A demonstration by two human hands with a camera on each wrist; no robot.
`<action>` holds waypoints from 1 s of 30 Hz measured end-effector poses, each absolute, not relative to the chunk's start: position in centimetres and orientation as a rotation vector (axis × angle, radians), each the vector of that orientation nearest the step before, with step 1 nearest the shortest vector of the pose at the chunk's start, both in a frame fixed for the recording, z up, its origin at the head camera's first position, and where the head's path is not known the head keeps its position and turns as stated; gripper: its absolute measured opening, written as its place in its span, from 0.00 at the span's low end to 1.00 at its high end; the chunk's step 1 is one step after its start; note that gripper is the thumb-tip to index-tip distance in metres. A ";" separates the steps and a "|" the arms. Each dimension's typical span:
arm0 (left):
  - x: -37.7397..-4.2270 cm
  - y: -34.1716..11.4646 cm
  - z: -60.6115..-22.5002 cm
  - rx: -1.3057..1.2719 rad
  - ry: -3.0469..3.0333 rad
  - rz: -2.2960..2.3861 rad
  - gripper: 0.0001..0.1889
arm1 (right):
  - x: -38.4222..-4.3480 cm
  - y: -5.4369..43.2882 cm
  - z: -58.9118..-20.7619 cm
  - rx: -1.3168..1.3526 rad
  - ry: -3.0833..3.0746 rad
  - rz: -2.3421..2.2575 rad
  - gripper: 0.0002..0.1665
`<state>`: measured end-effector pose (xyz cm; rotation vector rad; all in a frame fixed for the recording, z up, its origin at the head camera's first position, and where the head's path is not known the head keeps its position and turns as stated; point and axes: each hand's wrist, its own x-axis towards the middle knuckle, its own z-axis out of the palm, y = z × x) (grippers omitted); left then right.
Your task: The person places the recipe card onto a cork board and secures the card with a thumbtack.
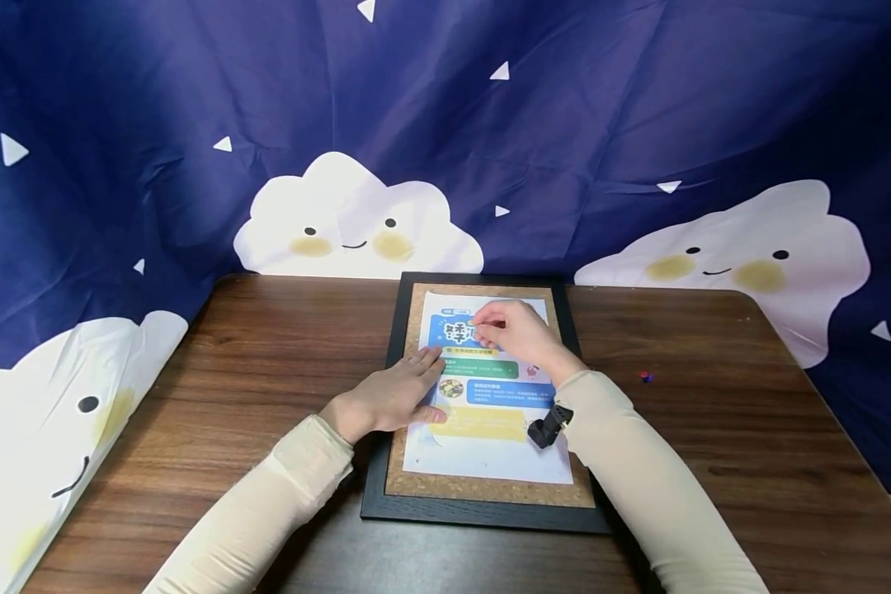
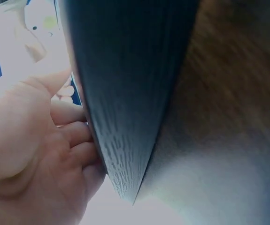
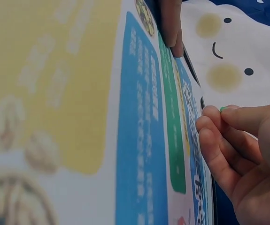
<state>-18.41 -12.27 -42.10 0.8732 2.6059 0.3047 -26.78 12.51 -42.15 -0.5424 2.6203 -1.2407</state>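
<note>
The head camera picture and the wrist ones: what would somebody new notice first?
Probably the smiling white clouds on the blue cloth behind the table. Then the colourful poster on the black-framed corkboard, with the left hand across its left edge. The right hand, over the poster's upper part, pinches a tiny green thing, perhaps a pushpin.

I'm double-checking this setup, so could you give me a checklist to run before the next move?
1. Multicoloured printed white paper sheet within the black-framed rectangular corkboard: ok, cork borders its visible edges.
2. Left hand steadying the sheet: ok, fingers rest on its left side.
3. Right hand gripping the small green object: ok, pinched.
4. Green object's tip aimed properly: cannot tell, fingers hide it.
5. Tiny red and blue pieces reachable: probably ok, right of the board.
</note>
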 end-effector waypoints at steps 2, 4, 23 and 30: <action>-18.5 -12.4 -42.1 0.869 2.607 0.306 0.48 | -27.0 12.0 -42.1 -0.536 2.616 -1.241 0.11; -18.5 -12.5 -42.2 0.871 2.608 0.306 0.48 | -27.3 11.5 -42.1 -0.529 2.610 -1.247 0.10; -18.3 -12.8 -42.6 0.891 2.619 0.307 0.46 | -30.2 8.0 -43.0 -0.429 2.525 -1.339 0.12; -18.4 -12.7 -42.5 0.901 2.612 0.313 0.46 | -30.5 6.9 -43.2 -0.408 2.509 -1.415 0.11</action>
